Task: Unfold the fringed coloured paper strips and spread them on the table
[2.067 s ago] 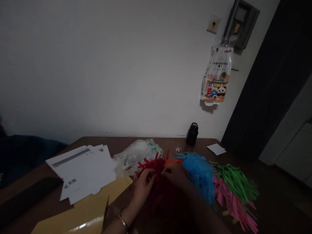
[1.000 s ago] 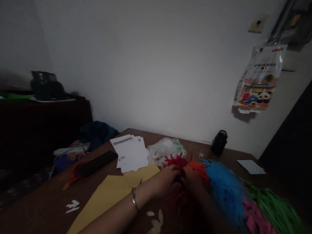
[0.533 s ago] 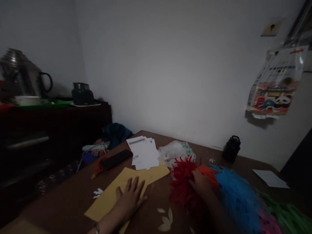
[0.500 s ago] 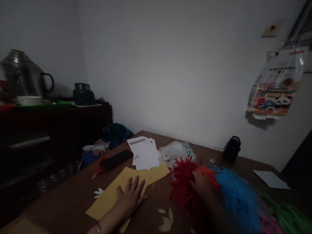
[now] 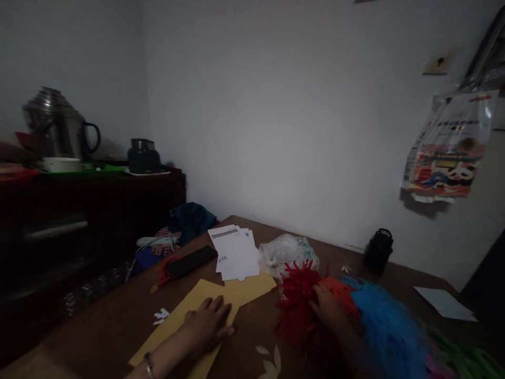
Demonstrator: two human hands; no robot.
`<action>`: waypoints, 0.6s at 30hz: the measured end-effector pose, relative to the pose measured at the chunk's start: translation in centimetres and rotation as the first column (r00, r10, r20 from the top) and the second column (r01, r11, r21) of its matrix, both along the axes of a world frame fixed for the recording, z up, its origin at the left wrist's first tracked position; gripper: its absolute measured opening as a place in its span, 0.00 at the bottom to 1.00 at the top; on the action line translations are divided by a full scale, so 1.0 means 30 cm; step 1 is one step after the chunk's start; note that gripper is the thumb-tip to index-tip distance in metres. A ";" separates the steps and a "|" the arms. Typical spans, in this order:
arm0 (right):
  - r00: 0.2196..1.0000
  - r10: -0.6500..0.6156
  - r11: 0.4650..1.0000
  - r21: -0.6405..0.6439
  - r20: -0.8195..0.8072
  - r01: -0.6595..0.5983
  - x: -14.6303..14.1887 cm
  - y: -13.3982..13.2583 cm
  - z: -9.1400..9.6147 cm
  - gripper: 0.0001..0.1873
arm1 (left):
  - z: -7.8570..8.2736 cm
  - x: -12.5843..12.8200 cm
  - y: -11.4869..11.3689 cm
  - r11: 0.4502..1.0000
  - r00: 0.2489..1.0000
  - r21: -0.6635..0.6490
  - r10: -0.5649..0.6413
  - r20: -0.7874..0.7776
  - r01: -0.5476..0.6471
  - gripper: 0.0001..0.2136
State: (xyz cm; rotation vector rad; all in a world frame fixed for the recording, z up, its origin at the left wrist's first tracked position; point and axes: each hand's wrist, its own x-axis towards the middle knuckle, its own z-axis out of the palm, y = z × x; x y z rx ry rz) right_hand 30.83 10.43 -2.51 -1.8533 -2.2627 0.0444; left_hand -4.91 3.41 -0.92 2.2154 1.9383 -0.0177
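My left hand [image 5: 209, 326] lies palm down on a sheet of yellow paper [image 5: 163, 334], its fingers apart and slightly bent. It holds nothing. My right hand [image 5: 327, 308] is at a bundle of red fringed strips [image 5: 298, 300], thumb and fingers closed on its right side. Orange strips [image 5: 341, 297] lie just beyond that hand, and a fluffy heap of blue strips [image 5: 389, 321] sits to its right. White sheets [image 5: 236, 255] overlap the far end of the yellow paper. Whether the bundle is paper or cloth is unclear.
Behind the red strips lies a crumpled clear plastic bag [image 5: 288, 250]. A black phone-like slab [image 5: 193, 261] rests near red-handled scissors [image 5: 168, 271] at the left edge. At the right are a black cylindrical object [image 5: 377, 251], a white sheet [image 5: 445, 302] and green strips [image 5: 469, 358].
The view has tilted up slightly, so everything sits lower. My left hand has drawn slightly nearer on the yellow paper, its fingers more bent. My right hand stays at the red strips.
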 end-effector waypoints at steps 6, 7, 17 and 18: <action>1.000 -0.004 1.000 -0.003 -0.013 0.004 0.005 0.002 -0.005 0.13 | 0.019 -0.075 0.042 0.999 1.000 0.050 -0.022 0.017 0.021 0.27; 1.000 -0.003 1.000 -0.003 -0.016 0.003 0.006 0.002 -0.004 0.13 | 0.022 -0.087 0.053 0.998 0.999 0.057 -0.032 0.025 0.031 0.27; 0.998 0.001 1.000 0.026 -0.066 0.001 0.004 -0.006 0.006 0.11 | -0.001 -0.125 0.126 0.985 0.984 0.170 -0.019 0.180 -0.012 0.24; 0.997 0.000 0.999 0.034 -0.077 0.002 0.006 -0.005 0.010 0.10 | 0.006 -0.112 0.125 0.981 0.976 0.194 -0.015 0.216 -0.028 0.23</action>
